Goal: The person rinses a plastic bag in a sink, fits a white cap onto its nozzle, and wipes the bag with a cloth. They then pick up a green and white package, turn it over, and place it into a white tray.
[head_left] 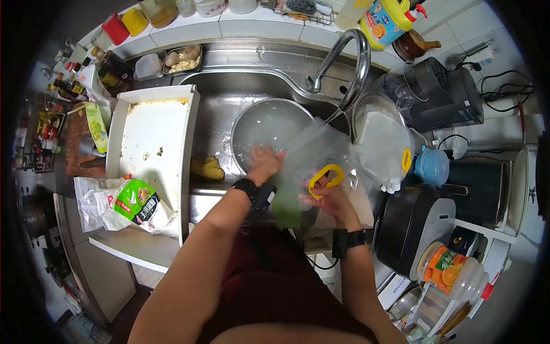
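A round metal basin [269, 123] of cloudy water sits in the steel sink [215, 94]. My left hand [265, 163] is at the basin's lower edge with its fingers spread, holding nothing that shows. My right hand [329, 195] is closed on the yellow handle [326, 179] of a clear plastic bag [303, 155]. Something green [288, 203] shows low in the bag. The faucet [361, 63] arches over the sink's right side, and a thin stream of water falls from it towards the bag. A yellow cloth [207, 168] lies left of the basin.
A white tray [192, 137] stands left of the sink, with a green and white packet [137, 200] at its near end. Right of the faucet is a bowl with white plastic [381, 143]. A black appliance [407, 229] stands at the right. Bottles and jars line the back ledge.
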Tool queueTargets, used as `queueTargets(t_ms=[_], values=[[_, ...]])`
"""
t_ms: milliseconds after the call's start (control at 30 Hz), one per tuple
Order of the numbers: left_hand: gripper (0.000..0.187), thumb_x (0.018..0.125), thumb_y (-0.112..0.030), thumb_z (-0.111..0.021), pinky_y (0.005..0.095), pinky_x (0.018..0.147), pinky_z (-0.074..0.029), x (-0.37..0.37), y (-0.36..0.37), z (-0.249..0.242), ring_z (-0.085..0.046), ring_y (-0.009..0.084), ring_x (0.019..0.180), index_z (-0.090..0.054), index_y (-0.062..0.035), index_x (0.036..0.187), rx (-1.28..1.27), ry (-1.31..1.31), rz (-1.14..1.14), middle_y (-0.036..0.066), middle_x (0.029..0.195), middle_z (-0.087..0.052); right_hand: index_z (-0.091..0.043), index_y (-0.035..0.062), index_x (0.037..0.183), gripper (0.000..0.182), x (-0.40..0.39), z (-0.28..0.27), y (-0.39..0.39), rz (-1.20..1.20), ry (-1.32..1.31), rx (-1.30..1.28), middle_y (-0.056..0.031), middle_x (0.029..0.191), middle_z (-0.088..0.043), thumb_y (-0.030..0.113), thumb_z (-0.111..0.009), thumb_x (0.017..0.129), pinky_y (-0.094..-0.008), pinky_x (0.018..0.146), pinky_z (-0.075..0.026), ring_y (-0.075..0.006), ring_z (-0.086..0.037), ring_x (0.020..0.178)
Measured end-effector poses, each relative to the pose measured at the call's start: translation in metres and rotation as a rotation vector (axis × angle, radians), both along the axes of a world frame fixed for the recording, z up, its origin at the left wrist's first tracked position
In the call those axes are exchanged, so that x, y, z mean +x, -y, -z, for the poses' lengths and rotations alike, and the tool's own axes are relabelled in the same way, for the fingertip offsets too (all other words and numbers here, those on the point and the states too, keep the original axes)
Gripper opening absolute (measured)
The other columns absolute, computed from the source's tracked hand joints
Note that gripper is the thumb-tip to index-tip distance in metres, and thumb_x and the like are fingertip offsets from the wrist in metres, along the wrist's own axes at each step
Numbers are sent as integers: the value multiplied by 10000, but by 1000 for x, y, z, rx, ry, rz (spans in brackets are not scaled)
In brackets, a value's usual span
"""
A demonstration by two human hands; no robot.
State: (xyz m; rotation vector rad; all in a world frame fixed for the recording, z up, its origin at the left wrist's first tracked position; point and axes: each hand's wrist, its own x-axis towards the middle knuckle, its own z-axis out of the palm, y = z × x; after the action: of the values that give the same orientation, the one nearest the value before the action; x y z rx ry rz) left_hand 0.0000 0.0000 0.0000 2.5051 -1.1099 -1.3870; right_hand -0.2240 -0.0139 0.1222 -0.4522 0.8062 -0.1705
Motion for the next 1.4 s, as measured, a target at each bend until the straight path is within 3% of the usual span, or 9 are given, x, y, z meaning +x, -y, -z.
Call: queueTargets(t_ms=[233, 433, 567, 667, 833, 1033, 1133, 1233, 1400], values=[[728, 873, -593, -240, 516, 1064, -73, -55, 11, -8, -109, 321, 1351, -190, -95, 1401, -378, -318, 204, 160, 1459, -133, -354, 45, 1295, 546, -6, 7, 8, 25, -93, -11, -153, 1160, -505, 22, -545, 783, -379, 795, -516, -344, -597, 926], [722, 859, -581, -334, 379, 1015, -291, -41, 9, 18, -392, 362, 1204, -423, 16, 1255, -301, -82, 154, 241, 1272, -431, -389, 38, 1245, 516, -7, 9, 8, -56, -280, -18, -146, 1116, -527, 35, -585, 767, -363, 713, -534, -335, -605, 905], [633, 845, -539, -421, 402, 930, -383, -29, 14, 22, -488, 357, 1097, -523, 22, 1121, -245, -75, 109, 239, 1163, -513, -376, 69, 1204, 467, -5, 29, -1, 139, -423, -425, -110, 1063, -520, 33, -571, 781, -362, 664, -542, -304, -616, 854], [537, 840, -488, -480, 415, 851, -435, -8, 13, 16, -549, 362, 999, -554, -5, 1062, -267, -65, -34, 227, 1056, -577, -361, 91, 1172, 415, 11, 11, 13, 324, -463, -517, -98, 1024, -505, 36, -546, 804, -357, 634, -550, -280, -615, 835], [439, 818, -430, -558, 431, 818, -441, 22, 9, 28, -556, 368, 969, -580, -43, 1025, -253, -36, -283, 238, 989, -593, -350, 78, 1190, 420, 19, 10, 30, 265, -371, -442, -135, 1029, -545, 73, -542, 817, -353, 641, -555, -277, -623, 825], [683, 791, -471, -592, 392, 809, -465, 39, 17, 46, -577, 350, 975, -399, -5, 1252, -434, -260, -345, 203, 1113, -568, -343, 72, 1222, 458, 29, -13, 40, 97, -128, -300, -202, 1105, -549, 73, -546, 811, -340, 680, -547, -280, -626, 862], [907, 747, -501, -637, 377, 915, -410, 37, 36, 31, -479, 344, 1130, -210, 16, 1357, -451, -318, -320, 202, 1281, -437, -354, 81, 1226, 465, 31, -18, 41, 24, -61, -254, -207, 1123, -542, 74, -556, 807, -339, 699, -538, -278, -624, 879], [938, 696, -472, -700, 360, 991, -336, 34, 49, 5, -374, 343, 1228, -211, -76, 1391, -550, -121, 6, 180, 1356, -351, -372, 101, 1228, 465, 29, -16, 42, -33, 3, -263, -198, 1124, -546, 79, -567, 807, -339, 707, -528, -277, -622, 887], [759, 645, -533, -686, 329, 876, -411, 42, 60, -37, -493, 288, 1104, -439, -151, 1253, -673, -213, 290, 136, 1171, -524, -384, 133, 1246, 495, 22, -22, 50, -74, 27, -241, -175, 1095, -573, 92, -596, 800, -332, 694, -527, -266, -628, 878]])
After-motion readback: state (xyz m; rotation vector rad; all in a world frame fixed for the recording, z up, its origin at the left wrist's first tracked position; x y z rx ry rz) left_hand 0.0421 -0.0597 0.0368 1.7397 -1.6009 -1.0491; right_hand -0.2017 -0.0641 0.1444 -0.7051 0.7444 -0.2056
